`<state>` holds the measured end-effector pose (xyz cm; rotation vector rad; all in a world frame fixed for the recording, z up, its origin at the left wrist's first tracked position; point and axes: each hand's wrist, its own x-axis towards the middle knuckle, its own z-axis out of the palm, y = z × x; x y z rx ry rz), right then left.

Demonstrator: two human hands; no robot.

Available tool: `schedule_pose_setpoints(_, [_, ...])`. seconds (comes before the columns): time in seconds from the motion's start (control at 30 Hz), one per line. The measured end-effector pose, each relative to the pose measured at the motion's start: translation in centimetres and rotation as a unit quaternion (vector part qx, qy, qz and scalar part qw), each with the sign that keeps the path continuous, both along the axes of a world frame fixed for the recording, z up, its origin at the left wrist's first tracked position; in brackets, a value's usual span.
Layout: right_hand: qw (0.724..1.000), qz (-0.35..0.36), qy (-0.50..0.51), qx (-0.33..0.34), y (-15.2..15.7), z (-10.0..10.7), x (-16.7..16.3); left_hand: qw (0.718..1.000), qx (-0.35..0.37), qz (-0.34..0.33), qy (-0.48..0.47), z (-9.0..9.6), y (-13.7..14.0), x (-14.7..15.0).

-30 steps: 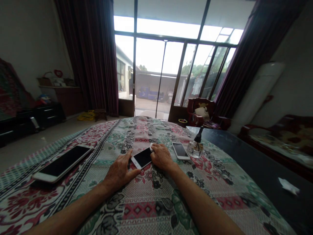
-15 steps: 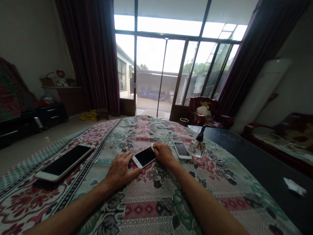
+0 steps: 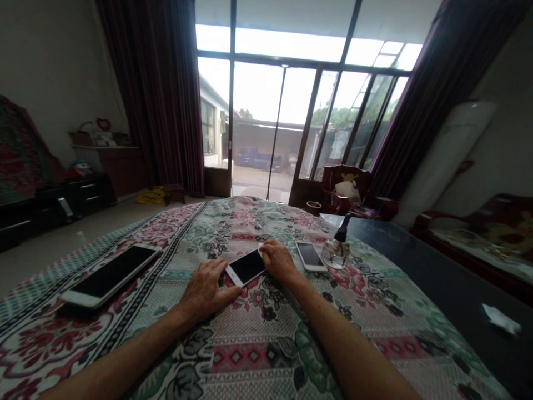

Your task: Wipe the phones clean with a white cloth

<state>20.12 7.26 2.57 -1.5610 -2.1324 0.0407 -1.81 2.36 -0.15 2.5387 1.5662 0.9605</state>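
Note:
A white smartphone [image 3: 247, 268] with a dark screen lies face up and slanted on the patterned tablecloth [image 3: 245, 355], between my two hands. My left hand [image 3: 206, 286] holds its left end, the thumb at the near corner and the fingers along the far side. Curled fingers of my right hand [image 3: 280, 260] grip the opposite end and cover that corner. Just right of my right hand rests a smaller white phone [image 3: 311, 256], screen up. Beside that phone stands a clear glass bottle [image 3: 336, 253] with a black top.
A large white tablet [image 3: 110, 276] lies at the left of the table. To the right, a dark tabletop [image 3: 433, 272] holds a crumpled white paper [image 3: 501, 319]. A wooden armchair [image 3: 347, 186] stands beyond, near the glass doors.

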Motion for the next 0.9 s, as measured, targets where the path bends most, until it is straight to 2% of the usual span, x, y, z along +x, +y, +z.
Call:
schedule_pose_setpoints(0.3, [0.999, -0.038, 0.005, -0.03, 0.0, 0.4, -0.5, 1.0, -0.003, 0.003, 0.003, 0.0, 0.0, 0.0])
schedule_pose_setpoints(0.5, [0.996, -0.087, 0.012, 0.003, 0.7, 0.0, 0.1, 1.0, -0.01, 0.008, 0.004, 0.2, -0.1, 0.1])
schedule_pose_setpoints(0.67, [0.997, -0.059, -0.023, -0.05, 0.4, 0.7, 0.6, 1.0, -0.012, 0.003, 0.003, 0.1, 0.0, 0.0])
schedule_pose_setpoints(0.9, [0.989, -0.109, -0.076, -0.062, -0.7, 1.5, 0.3, 1.0, -0.014, 0.007, 0.002, 0.1, 0.0, 0.0])
